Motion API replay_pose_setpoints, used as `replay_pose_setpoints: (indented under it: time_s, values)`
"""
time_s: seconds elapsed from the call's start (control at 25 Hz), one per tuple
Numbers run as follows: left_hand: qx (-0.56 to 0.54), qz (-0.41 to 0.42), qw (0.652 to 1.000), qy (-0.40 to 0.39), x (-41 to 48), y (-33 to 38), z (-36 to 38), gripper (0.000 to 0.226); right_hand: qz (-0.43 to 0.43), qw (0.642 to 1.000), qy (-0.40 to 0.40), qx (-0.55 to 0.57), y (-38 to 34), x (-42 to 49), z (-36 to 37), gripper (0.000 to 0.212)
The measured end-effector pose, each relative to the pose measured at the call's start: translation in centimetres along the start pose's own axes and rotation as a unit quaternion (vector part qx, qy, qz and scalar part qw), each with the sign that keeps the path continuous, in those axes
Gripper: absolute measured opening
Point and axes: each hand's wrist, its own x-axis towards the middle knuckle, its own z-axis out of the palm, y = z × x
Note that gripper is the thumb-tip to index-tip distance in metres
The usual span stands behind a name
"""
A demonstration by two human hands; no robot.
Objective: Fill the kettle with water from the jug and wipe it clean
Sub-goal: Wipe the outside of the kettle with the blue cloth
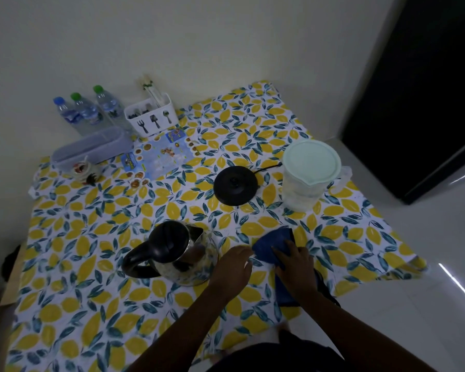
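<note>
Now, kettle: the steel-bodied electric kettle with black lid and black loop handle stands upright on the lemon-print tablecloth, lid down, handle turned away from the hands, spout towards the black round power base.
Power base: beyond the kettle, well apart from it and bare, probably so the body can be wiped freely off its contacts.
Jug: the clear plastic jug with pale green lid sits beyond the kettle and to its right, just beside the base, lid on; the water level inside is too dim to judge.
Cloth: the dark blue wiping cloth lies bunched on the tablecloth right of the kettle, near it but apart.
Right hand: fingers spread and pressing down on the blue cloth, gathering it rather than lifting it, by my reading.
Left hand: loosely open, holding nothing, lying close against the kettle's right flank with fingertips reaching the cloth's near edge; contact with the kettle cannot be confirmed.
Stage: likely the wiping part, cloth being taken up.
Far edge: three water bottles, a white cutlery caddy and a clear lidded box sit well beyond the kettle, against the wall.
</note>
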Motion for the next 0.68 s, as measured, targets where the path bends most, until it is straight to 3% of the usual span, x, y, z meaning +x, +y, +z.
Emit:
replay_pose_setpoints:
  time_s: [0.2,0.44,0.68]
  values:
    - [-0.002,0.034,0.997,0.075,-0.7,0.9,-2.8,0.035,-0.009,0.99,0.032,0.139,-0.2,0.3,-1.3,0.047]
    - [-0.018,0.049,0.981,0.185,-2.9,1.4,-8.8,0.035,-0.048,0.95,0.1,0.293,-4.1,0.0,-4.5,0.046]
    - [-0.014,-0.023,0.957,0.288,-5.7,-2.4,-13.9,0.032,-0.102,0.907,0.097,0.397,-10.5,0.9,-7.3,0.042]
